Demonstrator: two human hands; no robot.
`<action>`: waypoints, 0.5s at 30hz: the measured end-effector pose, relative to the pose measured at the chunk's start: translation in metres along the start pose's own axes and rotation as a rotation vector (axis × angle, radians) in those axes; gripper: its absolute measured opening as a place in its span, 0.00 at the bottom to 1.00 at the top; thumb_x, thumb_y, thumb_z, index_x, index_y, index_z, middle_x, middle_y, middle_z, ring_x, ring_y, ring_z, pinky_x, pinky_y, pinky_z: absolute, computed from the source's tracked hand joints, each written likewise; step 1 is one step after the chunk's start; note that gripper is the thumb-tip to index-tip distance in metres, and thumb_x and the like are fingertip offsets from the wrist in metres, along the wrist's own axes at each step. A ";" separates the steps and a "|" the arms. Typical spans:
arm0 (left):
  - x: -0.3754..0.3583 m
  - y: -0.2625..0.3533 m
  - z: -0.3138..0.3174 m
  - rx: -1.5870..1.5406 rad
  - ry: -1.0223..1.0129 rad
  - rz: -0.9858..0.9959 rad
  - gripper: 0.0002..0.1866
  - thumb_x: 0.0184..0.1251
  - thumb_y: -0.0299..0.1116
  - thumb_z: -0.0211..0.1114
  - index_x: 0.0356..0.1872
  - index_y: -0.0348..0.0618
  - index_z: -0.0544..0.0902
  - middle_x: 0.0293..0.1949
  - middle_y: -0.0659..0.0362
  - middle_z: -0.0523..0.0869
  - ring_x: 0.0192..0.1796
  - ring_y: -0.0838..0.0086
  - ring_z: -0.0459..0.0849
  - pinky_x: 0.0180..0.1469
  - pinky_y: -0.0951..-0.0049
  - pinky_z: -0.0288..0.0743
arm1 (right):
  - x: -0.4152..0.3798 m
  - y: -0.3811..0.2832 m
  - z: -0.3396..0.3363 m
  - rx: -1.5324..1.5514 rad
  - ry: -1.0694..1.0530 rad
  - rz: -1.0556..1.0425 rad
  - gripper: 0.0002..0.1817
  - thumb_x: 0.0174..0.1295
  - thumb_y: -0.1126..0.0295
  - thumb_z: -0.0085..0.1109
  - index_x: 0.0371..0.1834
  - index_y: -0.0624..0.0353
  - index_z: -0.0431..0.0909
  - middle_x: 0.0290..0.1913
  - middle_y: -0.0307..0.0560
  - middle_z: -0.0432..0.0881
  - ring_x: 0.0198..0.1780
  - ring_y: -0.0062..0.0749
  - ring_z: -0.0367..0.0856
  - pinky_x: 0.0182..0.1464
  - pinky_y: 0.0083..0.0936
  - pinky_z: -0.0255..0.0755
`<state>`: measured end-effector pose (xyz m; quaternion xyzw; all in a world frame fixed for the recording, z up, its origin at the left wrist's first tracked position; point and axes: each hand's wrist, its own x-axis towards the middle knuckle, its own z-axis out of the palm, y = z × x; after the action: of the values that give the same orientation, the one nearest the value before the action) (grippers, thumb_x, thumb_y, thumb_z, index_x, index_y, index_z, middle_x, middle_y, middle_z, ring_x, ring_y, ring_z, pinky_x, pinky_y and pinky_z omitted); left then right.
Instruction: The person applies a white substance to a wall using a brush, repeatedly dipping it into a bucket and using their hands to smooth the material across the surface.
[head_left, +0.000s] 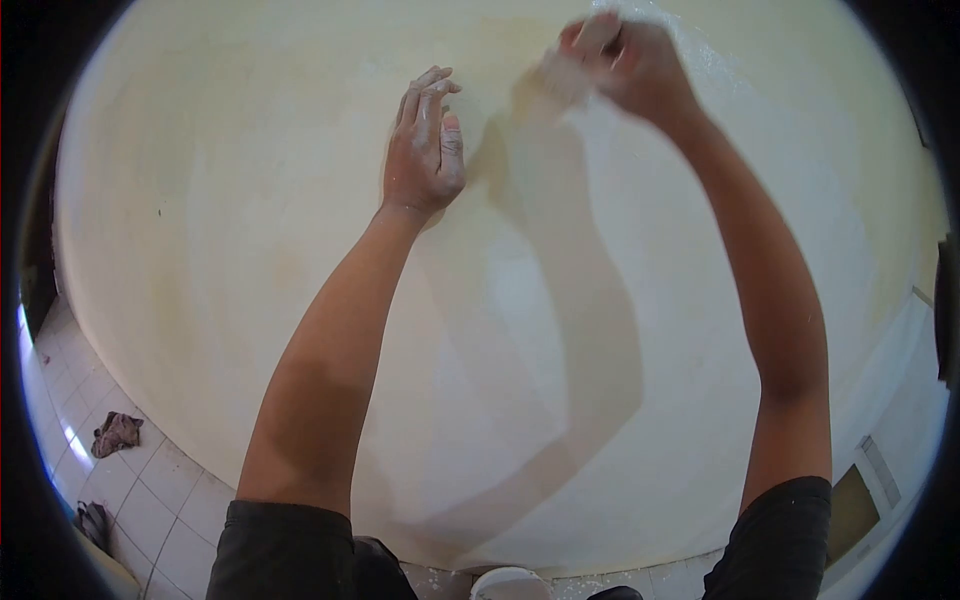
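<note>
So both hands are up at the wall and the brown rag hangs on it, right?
Not the rag: the head view shows it lying crumpled on the floor, not hanging. The rest stands: left hand and right hand are both up at the wall.

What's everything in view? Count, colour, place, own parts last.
broad smooth surface: 1, cream-white, fills most of the view
arm shadows: overlapping, count unclear, grey-tan, on the surface
tiled floor: 1, off-white, lower left and along the bottom
crumpled cloth: 1, brownish, floor at left
dark item: 1, blackish, lower left, unidentifiable
round container: 1, white, bottom centre, cut off
blurred item: 1, pale, in the right hand
left hand: 1, whitish smears, upper centre, at the surface
right hand: 1, blurred, top, right of centre
sleeves: 2, black, bottom left and right
</note>
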<state>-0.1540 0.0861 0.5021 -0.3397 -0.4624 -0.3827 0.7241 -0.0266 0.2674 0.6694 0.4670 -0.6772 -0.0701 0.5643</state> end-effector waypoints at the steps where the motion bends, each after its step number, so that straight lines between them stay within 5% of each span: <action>1: 0.000 0.002 -0.001 0.005 -0.014 -0.003 0.20 0.82 0.40 0.42 0.60 0.37 0.74 0.67 0.45 0.75 0.73 0.49 0.70 0.70 0.55 0.71 | 0.029 0.028 -0.008 -0.061 0.044 0.020 0.08 0.64 0.76 0.63 0.26 0.58 0.79 0.25 0.45 0.81 0.24 0.32 0.76 0.30 0.29 0.72; 2: 0.000 0.003 0.000 0.010 -0.029 -0.003 0.20 0.82 0.40 0.41 0.60 0.37 0.74 0.67 0.45 0.74 0.73 0.50 0.70 0.69 0.55 0.72 | 0.051 0.049 -0.015 -0.122 0.089 0.041 0.13 0.62 0.77 0.64 0.20 0.57 0.74 0.16 0.40 0.74 0.17 0.25 0.68 0.23 0.27 0.68; 5: -0.001 -0.003 0.001 0.041 -0.034 0.024 0.19 0.81 0.38 0.42 0.61 0.37 0.73 0.68 0.46 0.74 0.74 0.51 0.69 0.67 0.55 0.74 | 0.083 0.044 -0.021 -0.298 0.351 -0.199 0.16 0.62 0.77 0.64 0.20 0.54 0.69 0.16 0.37 0.67 0.19 0.25 0.65 0.23 0.26 0.66; 8: -0.001 -0.001 -0.001 0.012 -0.039 0.004 0.18 0.80 0.36 0.44 0.60 0.37 0.73 0.68 0.46 0.74 0.74 0.50 0.69 0.67 0.54 0.74 | 0.088 0.073 -0.025 -0.688 0.055 -0.364 0.12 0.63 0.77 0.65 0.23 0.57 0.73 0.18 0.37 0.73 0.21 0.24 0.71 0.25 0.25 0.69; 10: 0.000 0.004 -0.001 -0.028 -0.035 -0.023 0.18 0.79 0.35 0.44 0.60 0.37 0.73 0.68 0.46 0.74 0.74 0.50 0.69 0.68 0.54 0.73 | 0.060 0.069 -0.005 -0.764 -0.125 -0.252 0.09 0.63 0.77 0.65 0.24 0.59 0.79 0.22 0.40 0.82 0.23 0.24 0.78 0.28 0.23 0.73; 11: -0.001 0.005 -0.001 -0.048 -0.034 -0.039 0.17 0.79 0.34 0.45 0.60 0.37 0.73 0.67 0.46 0.74 0.74 0.50 0.69 0.69 0.54 0.72 | 0.036 0.043 -0.005 -0.525 -0.035 -0.208 0.04 0.65 0.72 0.60 0.37 0.58 0.84 0.35 0.48 0.87 0.33 0.44 0.85 0.36 0.35 0.77; 15: -0.002 0.001 -0.002 -0.003 -0.011 -0.005 0.17 0.77 0.32 0.45 0.59 0.37 0.74 0.66 0.45 0.75 0.73 0.48 0.69 0.71 0.53 0.69 | -0.036 0.001 0.014 -0.341 -0.070 -0.329 0.18 0.41 0.78 0.66 0.39 0.52 0.83 0.36 0.44 0.83 0.41 0.44 0.82 0.39 0.39 0.79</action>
<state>-0.1527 0.0853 0.4996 -0.3418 -0.4667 -0.3834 0.7200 -0.0411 0.2874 0.6398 0.4662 -0.5894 -0.2907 0.5922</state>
